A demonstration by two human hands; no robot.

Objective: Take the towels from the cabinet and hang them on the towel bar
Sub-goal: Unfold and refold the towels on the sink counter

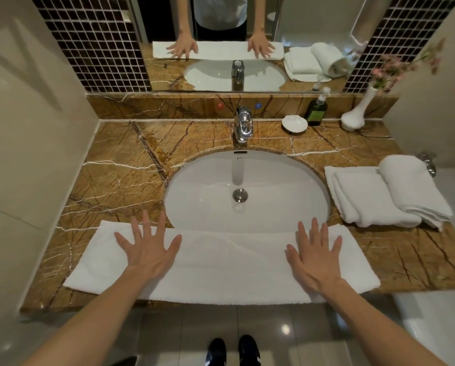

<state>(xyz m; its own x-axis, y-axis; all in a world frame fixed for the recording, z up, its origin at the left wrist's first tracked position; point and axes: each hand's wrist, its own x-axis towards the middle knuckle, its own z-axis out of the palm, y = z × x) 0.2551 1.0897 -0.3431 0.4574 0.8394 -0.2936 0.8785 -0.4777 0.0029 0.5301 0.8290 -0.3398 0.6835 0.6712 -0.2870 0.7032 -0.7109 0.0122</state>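
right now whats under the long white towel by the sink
The long towel lies on the marble counter, its far edge overlapping the sink. The left hand and right hand press on top. Anything beneath the cloth is hidden.

Both flat on long white towel along table front: left hand, right hand

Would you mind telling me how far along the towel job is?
Towels are out: a folded stack sits right of the sink. Left hand and right hand press one long towel flat on the counter. Nothing is hung yet.
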